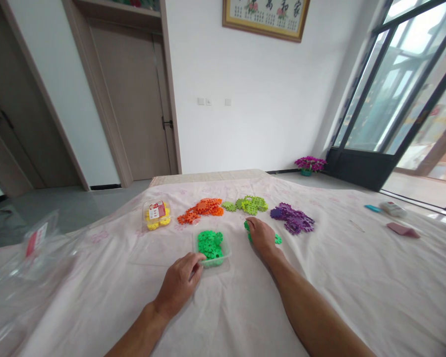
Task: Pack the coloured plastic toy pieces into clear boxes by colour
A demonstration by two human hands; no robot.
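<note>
A clear plastic container (226, 248) full of green notched plastic discs (209, 244) stands on the cloth in front of me. My left hand (182, 277) grips its near left corner with curled fingers. To the right of it, my right hand (260, 235) is closed over a few more green discs (278, 239), which peek out on both sides of it. Its fingertips are partly hidden. Beyond the hands lie piles of orange discs (202, 210), yellow-green discs (253, 204) and purple discs (293, 218).
A lidded clear box of yellow discs (156, 216) sits at the far left. Crumpled clear plastic bags (29, 263) cover the left side. At the right are a pink object (402, 229), a whitish packet (392, 208) and a blue item (372, 208). A pale cloth (342, 287) covers the surface.
</note>
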